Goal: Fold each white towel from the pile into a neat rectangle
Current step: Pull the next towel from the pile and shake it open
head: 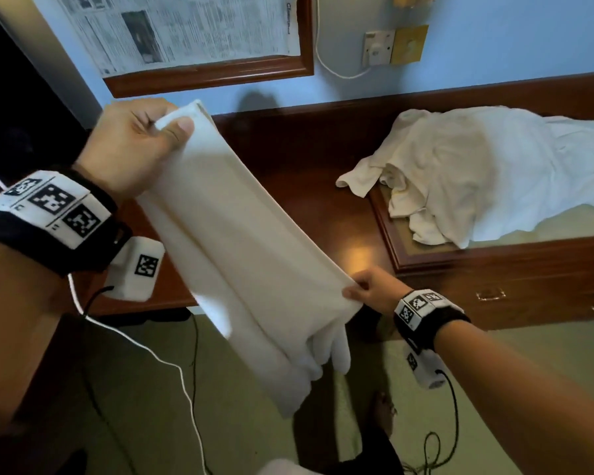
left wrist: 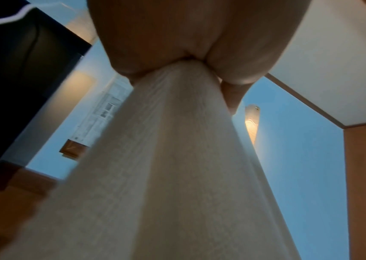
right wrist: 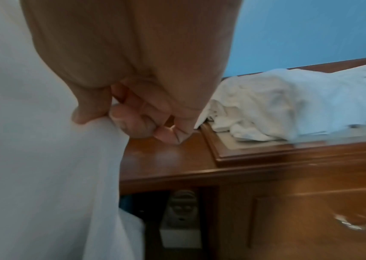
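A white towel point(head: 240, 241), folded lengthwise into a long strip, hangs in the air in front of the wooden desk point(head: 309, 173). My left hand point(head: 141, 145) pinches its top corner, raised at the upper left. My right hand point(head: 371, 287) pinches the strip's right edge lower down, with the loose end drooping below it. From the left wrist the towel point(left wrist: 177, 176) falls away from my gripping left hand point(left wrist: 188, 58). In the right wrist view my right hand point(right wrist: 110, 114) nips the towel point(right wrist: 44, 167) between thumb and forefinger. A pile of crumpled white towels point(head: 477, 173) lies on the desk at the right.
A framed newspaper board point(head: 192, 39) and a wall socket point(head: 378, 48) hang on the blue wall. A raised desk pad point(head: 426, 262) lies under the pile. A drawer with a metal handle point(head: 491, 294) is below. Cables point(head: 186, 389) trail over the floor, near a bare foot point(head: 384, 413).
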### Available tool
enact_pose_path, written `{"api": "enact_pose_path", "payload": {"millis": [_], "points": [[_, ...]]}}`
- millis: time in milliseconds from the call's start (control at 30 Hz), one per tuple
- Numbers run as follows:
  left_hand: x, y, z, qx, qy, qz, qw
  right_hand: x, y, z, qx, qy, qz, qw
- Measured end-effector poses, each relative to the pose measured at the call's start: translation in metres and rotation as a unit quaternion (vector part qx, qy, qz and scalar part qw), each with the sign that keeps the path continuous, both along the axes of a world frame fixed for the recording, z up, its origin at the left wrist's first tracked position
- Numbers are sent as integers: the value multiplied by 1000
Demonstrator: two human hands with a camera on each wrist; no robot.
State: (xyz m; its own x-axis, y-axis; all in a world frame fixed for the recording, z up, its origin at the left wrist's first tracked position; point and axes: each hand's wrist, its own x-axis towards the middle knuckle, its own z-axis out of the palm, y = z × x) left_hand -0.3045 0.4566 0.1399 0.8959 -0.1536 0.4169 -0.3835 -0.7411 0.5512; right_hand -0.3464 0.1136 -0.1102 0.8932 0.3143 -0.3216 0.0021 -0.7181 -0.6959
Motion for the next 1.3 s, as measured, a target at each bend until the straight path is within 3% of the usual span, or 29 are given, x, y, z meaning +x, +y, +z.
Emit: {"api": "enact_pose_path", "payload": {"millis": [100, 233, 333, 433, 533, 633, 733, 800, 967, 1033, 1200, 1300], "points": [[2, 20, -1, -37, 6, 25, 999, -14, -40, -26, -93, 47, -33, 994], [1, 30, 2, -73, 21, 48, 996, -27, -84, -47, -189, 85, -144, 968], [-5, 16, -5, -63, 19, 51, 997, -30, -96, -47, -212, 83, -222, 948], [-8, -6, -17, -59, 34, 13, 998, -23, -86, -36, -227, 68, -234, 943], [-13, -39, -27, -61, 39, -37, 997, -6, -52, -5, -134, -16, -224, 965], [-14, -71, -43, -23, 84, -94, 992, 13, 0, 54, 39, -140, -131, 981], [-17, -95, -48, 2, 117, -131, 984, 28, 42, 121, 268, -113, -47, 956], [-16, -98, -46, 4, 117, -139, 983, 34, 54, 150, 343, -109, -26, 933], [-11, -83, -30, -19, 74, -113, 991, 38, 69, 189, 358, -168, -6, 919], [-8, -77, -27, -45, 72, -107, 991, 40, 79, 203, 322, -224, 12, 920], [-1, -61, -27, -221, 72, -109, 966, 52, 96, 244, 233, -323, -4, 917], [-5, -54, -44, -260, 76, -140, 953, 58, 98, 267, 216, -354, 9, 910]]}}
